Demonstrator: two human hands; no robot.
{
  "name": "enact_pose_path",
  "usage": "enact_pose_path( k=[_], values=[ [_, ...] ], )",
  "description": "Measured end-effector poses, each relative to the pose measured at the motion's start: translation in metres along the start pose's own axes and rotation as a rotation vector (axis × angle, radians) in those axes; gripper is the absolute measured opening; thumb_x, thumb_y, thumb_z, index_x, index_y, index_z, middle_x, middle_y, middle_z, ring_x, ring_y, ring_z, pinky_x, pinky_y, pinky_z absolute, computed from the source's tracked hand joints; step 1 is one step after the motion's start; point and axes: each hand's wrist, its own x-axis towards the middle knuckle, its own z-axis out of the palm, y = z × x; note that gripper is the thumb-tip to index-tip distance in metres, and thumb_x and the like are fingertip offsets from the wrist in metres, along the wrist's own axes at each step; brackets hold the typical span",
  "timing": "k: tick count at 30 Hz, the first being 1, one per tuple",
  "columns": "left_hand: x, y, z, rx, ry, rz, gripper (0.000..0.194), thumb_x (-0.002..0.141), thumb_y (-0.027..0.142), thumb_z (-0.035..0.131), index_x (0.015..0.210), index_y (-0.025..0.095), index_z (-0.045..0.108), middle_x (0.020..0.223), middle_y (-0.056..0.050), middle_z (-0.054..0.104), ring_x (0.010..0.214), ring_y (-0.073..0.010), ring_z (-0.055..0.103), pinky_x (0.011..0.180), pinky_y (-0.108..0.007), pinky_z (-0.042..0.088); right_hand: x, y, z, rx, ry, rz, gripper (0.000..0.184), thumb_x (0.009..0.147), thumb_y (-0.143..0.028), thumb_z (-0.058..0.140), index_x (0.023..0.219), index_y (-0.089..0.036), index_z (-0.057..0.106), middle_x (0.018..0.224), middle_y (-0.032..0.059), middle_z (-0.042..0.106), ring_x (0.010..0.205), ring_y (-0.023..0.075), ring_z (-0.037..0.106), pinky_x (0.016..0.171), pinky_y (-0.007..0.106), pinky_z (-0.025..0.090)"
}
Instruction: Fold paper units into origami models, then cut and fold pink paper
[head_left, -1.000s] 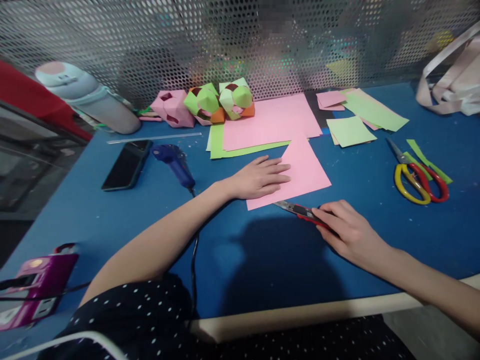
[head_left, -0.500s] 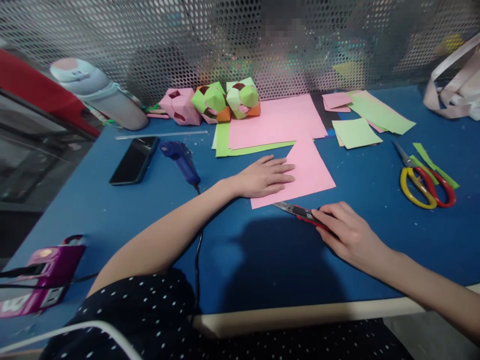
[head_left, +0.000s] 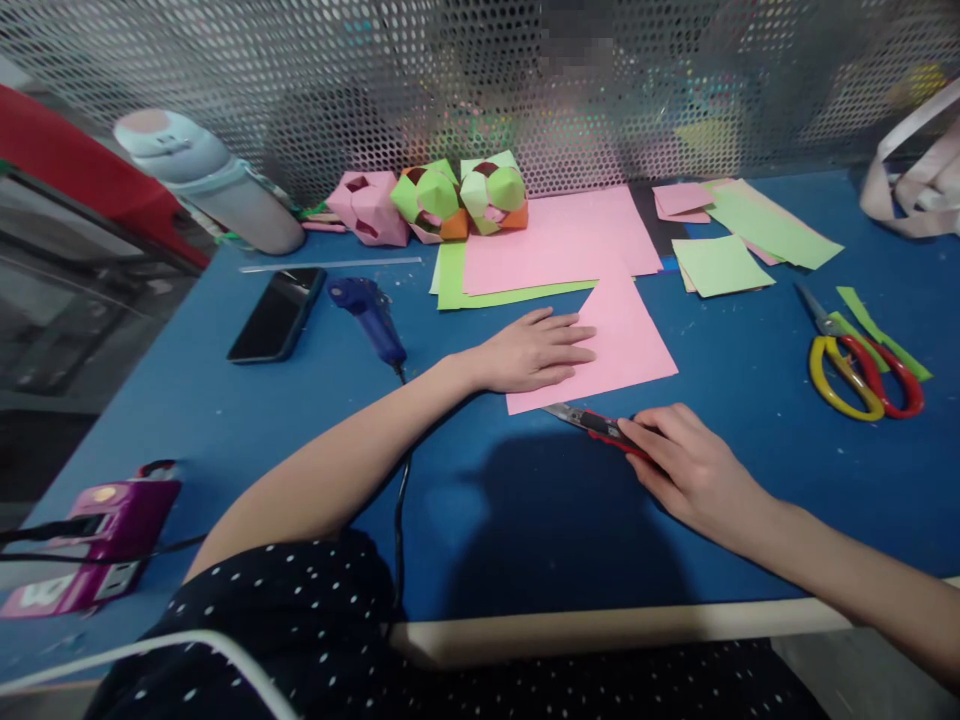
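My left hand [head_left: 529,352] lies flat with fingers spread on a folded pink sheet of paper [head_left: 626,350], pressing it to the blue table [head_left: 315,420]. In my right hand [head_left: 686,460] is a red and black utility knife [head_left: 600,426], its blade pointing left. The blade tip is at the lower edge of the pink sheet; whether it lies inside the fold I cannot tell. Behind the folded sheet is a larger pink sheet [head_left: 555,240] over a green sheet [head_left: 517,298].
Three folded paper shapes [head_left: 427,200] stand at the back, beside a bottle [head_left: 217,185]. On the left are a phone [head_left: 276,315], a blue glue gun [head_left: 369,318] and a purple power strip [head_left: 112,545]. Scissors [head_left: 862,375], green strips and cut paper squares [head_left: 724,266] lie right.
The view has shifted slightly, so everything sits a little further right. Both hands, the folded pink sheet and the knife keep nearly the same places relative to each other.
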Motion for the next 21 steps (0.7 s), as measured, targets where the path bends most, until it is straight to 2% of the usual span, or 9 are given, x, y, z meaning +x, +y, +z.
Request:
enact_pose_path(
  k=[11, 17, 21],
  values=[
    [0.0, 0.0, 0.001, -0.025, 0.013, -0.012, 0.042, 0.103, 0.042, 0.039, 0.142, 0.029, 0.051, 0.159, -0.004, 0.038, 0.15, -0.0243, 0.029, 0.121, -0.045, 0.017, 0.005, -0.005, 0.004, 0.018, -0.016, -0.002, 0.029, 0.096, -0.013, 0.05, 0.123, -0.005, 0.058, 0.104, 0.017, 0.063, 0.089, 0.0249, 0.052, 0.073, 0.041, 0.051],
    [0.0, 0.002, -0.001, -0.044, -0.003, -0.02, 0.042, 0.103, 0.043, 0.039, 0.142, 0.031, 0.05, 0.16, -0.003, 0.037, 0.15, -0.0237, 0.027, 0.122, -0.046, 0.015, 0.005, -0.01, 0.005, 0.042, -0.04, 0.009, 0.031, 0.097, -0.014, 0.049, 0.125, -0.01, 0.059, 0.106, 0.0153, 0.063, 0.089, 0.0245, 0.055, 0.074, 0.041, 0.053],
    [0.001, 0.001, -0.001, -0.036, -0.013, -0.03, 0.043, 0.103, 0.043, 0.037, 0.143, 0.031, 0.049, 0.161, -0.002, 0.035, 0.151, -0.0234, 0.026, 0.122, -0.045, 0.014, 0.008, -0.016, 0.007, 0.032, -0.017, -0.019, 0.029, 0.096, -0.013, 0.05, 0.123, -0.007, 0.061, 0.104, 0.0161, 0.064, 0.088, 0.0244, 0.055, 0.073, 0.041, 0.054]
  ],
)
